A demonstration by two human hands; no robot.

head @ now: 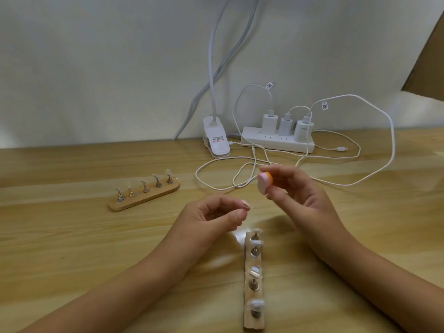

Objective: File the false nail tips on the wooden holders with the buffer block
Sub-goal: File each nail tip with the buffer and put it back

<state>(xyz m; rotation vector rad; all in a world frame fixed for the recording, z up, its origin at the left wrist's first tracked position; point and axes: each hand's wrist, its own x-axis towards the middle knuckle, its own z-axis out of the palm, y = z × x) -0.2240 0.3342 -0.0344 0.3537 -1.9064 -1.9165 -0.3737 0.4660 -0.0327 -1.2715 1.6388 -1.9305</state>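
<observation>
My right hand (300,193) pinches a small pink and orange buffer block (264,183) between thumb and fingers, raised above the table. Just left and below it, my left hand (216,216) pinches a clear false nail tip (318,205) at its fingertips; the tip (246,205) is apart from the block. A wooden holder (254,280) runs lengthwise toward me under my hands, with several nail tips on metal stands. A second wooden holder (144,197) lies to the left, also carrying several tips on stands.
A white power strip (276,141) with three chargers sits at the back by the wall. Loose white cables (223,174) loop across the wooden table (72,248) behind my hands. A white clip lamp base (216,140) stands left of the strip.
</observation>
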